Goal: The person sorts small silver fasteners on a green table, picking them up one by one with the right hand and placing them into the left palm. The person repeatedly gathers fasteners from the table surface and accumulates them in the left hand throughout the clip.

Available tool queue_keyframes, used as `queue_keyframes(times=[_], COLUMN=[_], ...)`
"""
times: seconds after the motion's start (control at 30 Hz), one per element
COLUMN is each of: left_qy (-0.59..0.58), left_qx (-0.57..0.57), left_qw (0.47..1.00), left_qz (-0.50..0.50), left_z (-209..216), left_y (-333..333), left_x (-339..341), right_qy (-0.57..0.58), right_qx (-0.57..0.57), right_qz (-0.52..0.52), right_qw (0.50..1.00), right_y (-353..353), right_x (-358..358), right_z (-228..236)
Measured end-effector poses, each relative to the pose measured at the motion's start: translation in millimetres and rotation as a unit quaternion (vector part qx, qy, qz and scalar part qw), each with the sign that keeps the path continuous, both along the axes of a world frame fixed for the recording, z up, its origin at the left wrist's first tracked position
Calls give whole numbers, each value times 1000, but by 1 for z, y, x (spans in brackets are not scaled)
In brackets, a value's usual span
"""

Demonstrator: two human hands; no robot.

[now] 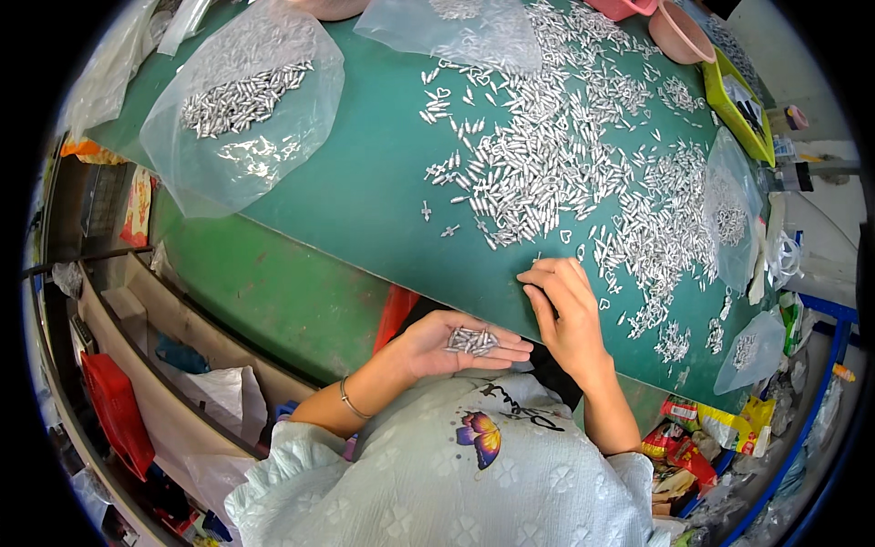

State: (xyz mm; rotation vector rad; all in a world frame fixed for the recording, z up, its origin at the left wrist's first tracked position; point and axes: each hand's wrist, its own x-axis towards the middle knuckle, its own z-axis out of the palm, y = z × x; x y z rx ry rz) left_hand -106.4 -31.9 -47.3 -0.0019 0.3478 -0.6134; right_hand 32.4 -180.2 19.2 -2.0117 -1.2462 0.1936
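Observation:
My left hand (428, 346) is palm up beside the table's front edge, its fingers stretched out. A small heap of silver bullet-shaped metal pieces (472, 342) rests on it, across the palm and the base of the fingers. Just above and right, my right hand (567, 305) is over the table edge with its fingers curled and thumb drawn close to the index finger. Whatever may be between those fingertips is too small to make out. Beyond them, a large loose spread of similar silver pieces (538, 173) covers the green tabletop (365, 182), mixed with heart-shaped and cross-shaped ones.
A clear plastic bag (301, 118) with silver pieces lies at the far left of the table. More plastic bags (734, 214) sit along the right edge. A yellow-green tray (743, 114) and a pink bowl (682, 35) stand far right. Open drawers (173, 365) are at my left.

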Motion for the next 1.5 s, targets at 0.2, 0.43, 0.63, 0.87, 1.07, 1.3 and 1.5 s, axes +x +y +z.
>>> queue_keyframes(times=[0.2, 0.43, 0.63, 0.87, 1.07, 1.3, 1.5], left_qy=[-7, 17, 10, -42, 72, 84, 15], left_qx=[-67, -19, -77, -192, 30, 55, 65], left_qw=[997, 997, 986, 955, 981, 983, 990], left_qz=[32, 79, 146, 223, 175, 152, 123], left_z=[5, 27, 24, 8, 30, 18, 16], left_y=[-3, -9, -11, -16, -7, -4, 4], left_x=[-7, -8, -14, -23, -25, -35, -35], right_qy=[53, 83, 104, 105, 45, -138, -185], right_qx=[-6, 20, 49, 32, 31, 3, -12], right_qz=[29, -3, 27, 103, -1, 31, 20], right_qw=[998, 996, 993, 989, 999, 990, 983], right_y=[-8, -9, -7, -1, 16, 80, 46], right_x=[-12, -20, -27, -36, -23, -6, 23], right_z=[6, 12, 23, 28, 12, -7, -26])
